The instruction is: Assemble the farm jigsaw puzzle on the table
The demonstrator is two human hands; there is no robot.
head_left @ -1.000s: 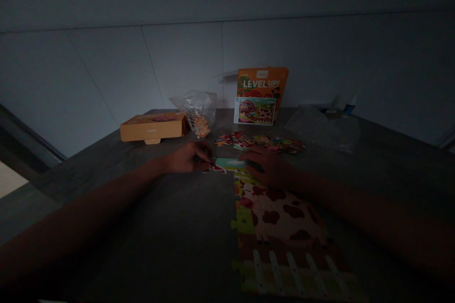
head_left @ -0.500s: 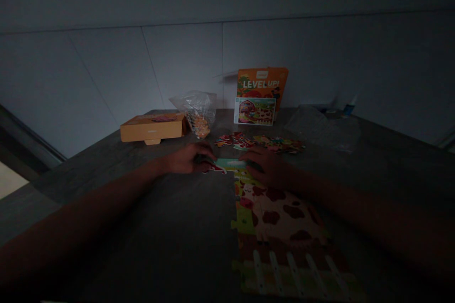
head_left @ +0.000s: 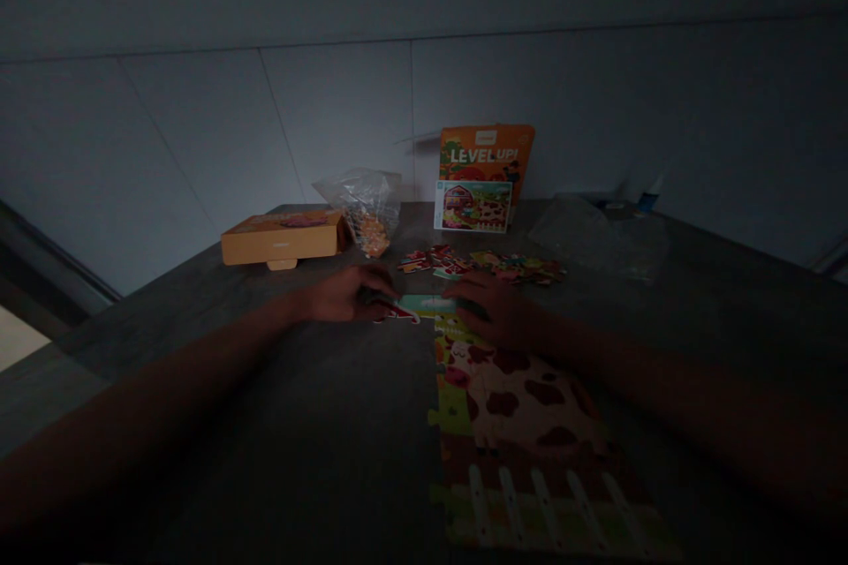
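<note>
A partly joined jigsaw puzzle [head_left: 523, 406] lies flat on the grey table, showing a brown-spotted cow above a white picket fence. At its upper left corner, my left hand [head_left: 348, 293] pinches a red and light-blue puzzle piece [head_left: 407, 311], which meets the puzzle's top edge; whether it is fully locked in I cannot tell. My right hand [head_left: 494, 305] rests over the puzzle's top part, fingers bent and thumb apart, touching the pieces and covering some of them. Loose puzzle pieces [head_left: 450, 263] lie in a heap just beyond both hands.
An orange box [head_left: 284, 238] sits at the back left beside a clear bag of pieces [head_left: 371, 229]. A farm picture card [head_left: 472, 207] leans on an upright orange "LEVEL UP!" box [head_left: 487, 150]. Crumpled clear plastic [head_left: 600, 238] lies at the back right. The scene is dim.
The whole view has shifted very slightly. Both hands keep nearly the same place at the puzzle's top edge, and the piece by my left hand stays there.
</note>
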